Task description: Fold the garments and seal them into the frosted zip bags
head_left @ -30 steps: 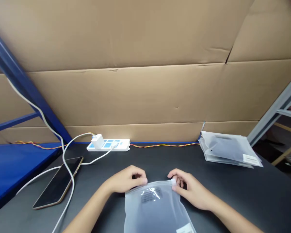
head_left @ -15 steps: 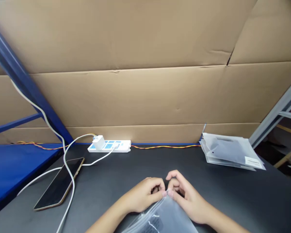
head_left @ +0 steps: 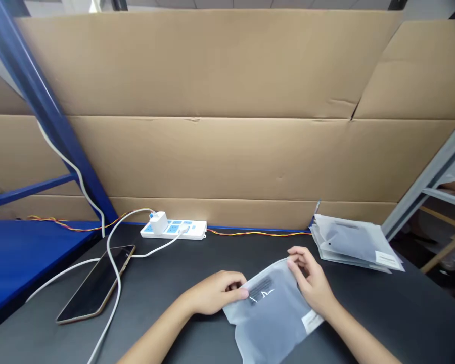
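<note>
A frosted plastic zip bag (head_left: 269, 316) lies tilted on the black table in front of me, with something dark inside and a white label (head_left: 311, 321) at its lower right corner. My left hand (head_left: 216, 292) is shut on the bag's left corner, with the fingers over its edge. My right hand (head_left: 313, 280) grips the upper right edge, fingers curled over the top. The bag's lower end reaches the bottom of the view.
A stack of similar bags (head_left: 351, 242) lies at the back right of the black table (head_left: 382, 303). A smartphone (head_left: 96, 283) and white cables lie left, near a white power strip (head_left: 173, 228). Cardboard sheets (head_left: 212, 151) and a blue shelf frame (head_left: 49, 116) stand behind.
The hands have moved apart from pinching the bag's top edge together. The bag now lies flatter and turned, its label end swung right. The view has tilted upward.
</note>
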The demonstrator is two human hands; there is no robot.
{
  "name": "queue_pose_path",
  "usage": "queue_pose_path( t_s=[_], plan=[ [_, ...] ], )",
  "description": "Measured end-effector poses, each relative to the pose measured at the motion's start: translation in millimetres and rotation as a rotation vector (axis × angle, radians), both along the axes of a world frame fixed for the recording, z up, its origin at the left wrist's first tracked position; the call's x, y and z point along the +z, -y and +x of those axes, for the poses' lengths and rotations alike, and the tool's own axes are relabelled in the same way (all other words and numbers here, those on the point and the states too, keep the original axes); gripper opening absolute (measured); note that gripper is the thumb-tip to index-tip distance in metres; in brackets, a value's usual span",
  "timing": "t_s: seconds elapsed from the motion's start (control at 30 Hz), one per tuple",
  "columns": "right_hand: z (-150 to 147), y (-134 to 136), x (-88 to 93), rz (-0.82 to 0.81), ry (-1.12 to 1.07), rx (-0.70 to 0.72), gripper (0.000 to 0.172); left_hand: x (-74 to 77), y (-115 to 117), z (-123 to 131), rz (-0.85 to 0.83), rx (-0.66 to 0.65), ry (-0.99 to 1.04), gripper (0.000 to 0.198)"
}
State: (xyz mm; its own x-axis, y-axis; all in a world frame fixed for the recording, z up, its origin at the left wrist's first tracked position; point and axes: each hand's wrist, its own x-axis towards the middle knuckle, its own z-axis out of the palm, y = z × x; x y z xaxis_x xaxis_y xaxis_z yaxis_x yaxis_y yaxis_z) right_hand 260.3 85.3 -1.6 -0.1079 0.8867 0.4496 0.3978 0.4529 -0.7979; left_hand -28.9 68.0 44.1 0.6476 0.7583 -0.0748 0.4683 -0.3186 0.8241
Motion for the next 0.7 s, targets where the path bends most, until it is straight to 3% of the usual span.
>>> queue_pose_path(
  t_s=[0.1,0.17,0.27,0.37,0.5,0.6,0.7],
  plan=[
    [-2,11,7.9,0.236,0.223,-0.05,0.025,-2.4,2,4,-0.046,0.025,0.076,0.037],
    [-3,20,17.2,0.364,0.393,0.068,0.043,-5.4,0,4,-0.149,0.125,0.193,0.04],
    [-10,30,26.9,0.374,0.642,0.329,0.075,-11.4,-2,6,-0.319,0.278,0.453,0.043],
    [-15,30,25.6,0.405,0.736,0.34,0.07,-14.6,1,14,-0.455,0.334,0.683,0.043],
    [13,9,23.6,0.6,0.672,0.13,0.061,-14.4,10,24,-0.565,0.173,0.764,0.042],
    [73,-17,32.1,0.613,0.706,-0.196,0.058,-18.9,10,23,-0.488,0.086,0.656,0.044],
    [145,-46,39.2,0.501,0.789,-0.504,0.064,-28.5,3,19,-0.388,0.101,0.531,0.039]
  ],
)
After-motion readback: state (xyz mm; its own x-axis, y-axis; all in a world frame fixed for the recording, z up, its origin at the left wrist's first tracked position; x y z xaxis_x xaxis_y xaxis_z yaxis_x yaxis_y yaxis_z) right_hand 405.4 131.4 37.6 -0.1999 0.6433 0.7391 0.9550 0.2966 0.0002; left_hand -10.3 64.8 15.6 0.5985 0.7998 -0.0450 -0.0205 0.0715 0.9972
